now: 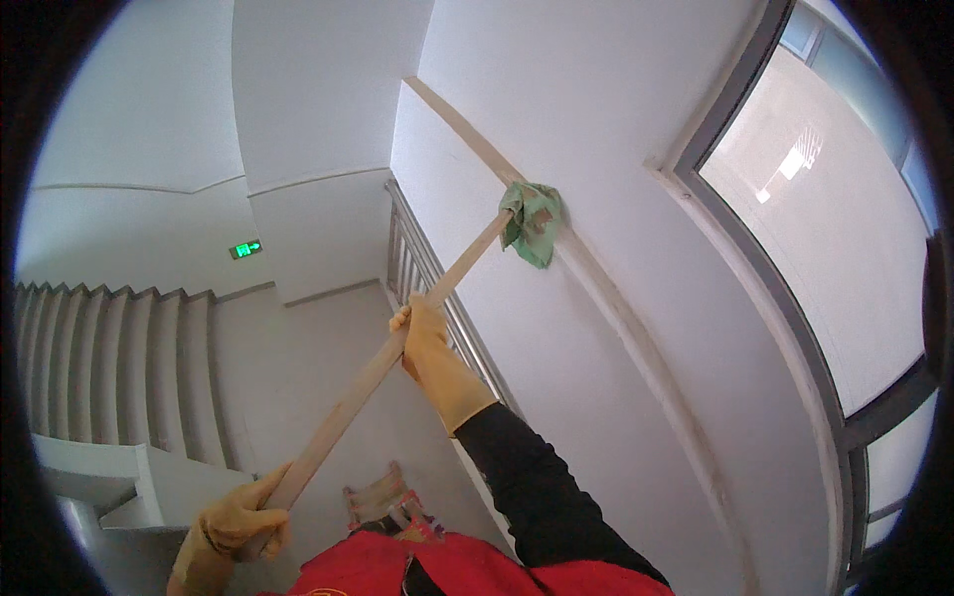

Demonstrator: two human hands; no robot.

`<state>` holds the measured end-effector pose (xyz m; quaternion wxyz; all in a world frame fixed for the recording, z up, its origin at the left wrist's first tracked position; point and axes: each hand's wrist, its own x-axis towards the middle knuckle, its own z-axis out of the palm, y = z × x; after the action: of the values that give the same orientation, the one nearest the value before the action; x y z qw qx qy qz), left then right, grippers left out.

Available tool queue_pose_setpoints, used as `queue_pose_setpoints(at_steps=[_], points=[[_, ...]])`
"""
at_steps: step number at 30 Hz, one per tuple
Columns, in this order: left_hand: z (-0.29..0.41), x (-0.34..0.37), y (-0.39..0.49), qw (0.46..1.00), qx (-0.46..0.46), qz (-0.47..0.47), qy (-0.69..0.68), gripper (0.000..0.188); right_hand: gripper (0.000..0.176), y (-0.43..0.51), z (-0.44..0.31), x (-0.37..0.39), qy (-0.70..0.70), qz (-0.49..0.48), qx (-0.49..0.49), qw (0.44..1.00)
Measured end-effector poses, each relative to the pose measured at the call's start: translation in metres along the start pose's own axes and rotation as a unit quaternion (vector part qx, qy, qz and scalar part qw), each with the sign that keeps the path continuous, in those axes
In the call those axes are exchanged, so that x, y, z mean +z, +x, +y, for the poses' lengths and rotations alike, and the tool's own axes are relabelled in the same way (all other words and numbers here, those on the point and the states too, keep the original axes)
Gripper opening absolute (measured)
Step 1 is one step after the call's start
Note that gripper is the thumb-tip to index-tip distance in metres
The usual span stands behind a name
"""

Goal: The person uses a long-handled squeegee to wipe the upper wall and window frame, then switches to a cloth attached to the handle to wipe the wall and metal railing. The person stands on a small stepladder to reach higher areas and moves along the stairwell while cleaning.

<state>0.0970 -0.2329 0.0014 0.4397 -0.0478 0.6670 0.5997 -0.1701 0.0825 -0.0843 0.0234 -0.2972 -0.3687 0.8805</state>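
A long flat wooden stick [356, 387] slants from the lower left up to the wall. My left hand [242, 518], in a yellow rubber glove, grips its lower end. Farther up the stick, my right hand [426, 328] is closed around it, also gloved in yellow, below a black sleeve. A green cloth [533, 220] with brownish stains is bunched over the stick's far end. The cloth lies against a narrow ledge [626, 302] that runs along the white wall, and it covers part of that ledge. Dust or dirt shows along the ledge.
A metal stair railing [466, 339] runs beside the wall, below the stick. Steps [123, 365] lie at the left, past a landing floor [291, 365]. A grey-framed window [820, 216] fills the right side. A lit green exit sign [245, 249] is on the far wall.
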Motion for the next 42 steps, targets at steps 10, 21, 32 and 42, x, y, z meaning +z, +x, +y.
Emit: queue_pose_setpoints(at_steps=[10,21,32,42], points=[[0.080,0.096,0.022,0.986,0.021,0.114,-0.123,0.074,0.031,0.051,-0.071,0.014,-0.123,-0.124,-0.102,0.979],[0.097,0.152,0.001,0.988,0.092,0.042,-0.115,0.073,0.015,-0.155,-0.053,-0.018,-0.042,-0.092,0.009,0.995],[0.104,0.207,-0.019,0.940,0.105,-0.006,-0.324,0.072,0.019,-0.157,-0.102,-0.039,-0.068,-0.196,0.000,0.978],[0.103,0.265,0.005,0.942,0.137,-0.032,-0.304,0.071,0.025,-0.148,-0.130,-0.076,-0.133,-0.187,-0.036,0.973]])
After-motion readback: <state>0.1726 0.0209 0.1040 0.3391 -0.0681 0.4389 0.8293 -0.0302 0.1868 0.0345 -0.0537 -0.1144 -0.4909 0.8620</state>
